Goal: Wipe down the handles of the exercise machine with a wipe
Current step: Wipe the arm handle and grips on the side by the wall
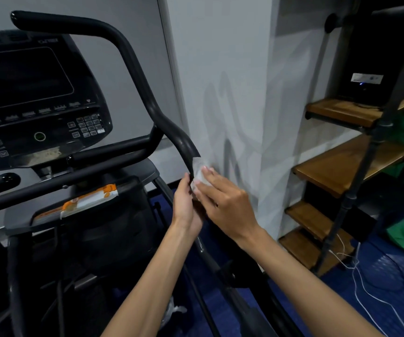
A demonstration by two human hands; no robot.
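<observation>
A long black curved handle [132, 69] of the exercise machine rises from the lower right to the upper left. A white wipe [199, 171] is wrapped around its lower part. My right hand [222, 198] presses the wipe against the handle from the right, fingers closed over it. My left hand [183, 203] cups the same stretch of handle from the left, touching the wipe's edge. A shorter black handle [113, 152] runs horizontally below the console.
The machine's dark console [33, 93] fills the left. An orange and white wipe packet [89, 200] lies on the tray below it. A white pillar [220, 93] stands close behind the hands. Wooden shelves [342, 166] on black pipes and white cables [356, 276] are at the right.
</observation>
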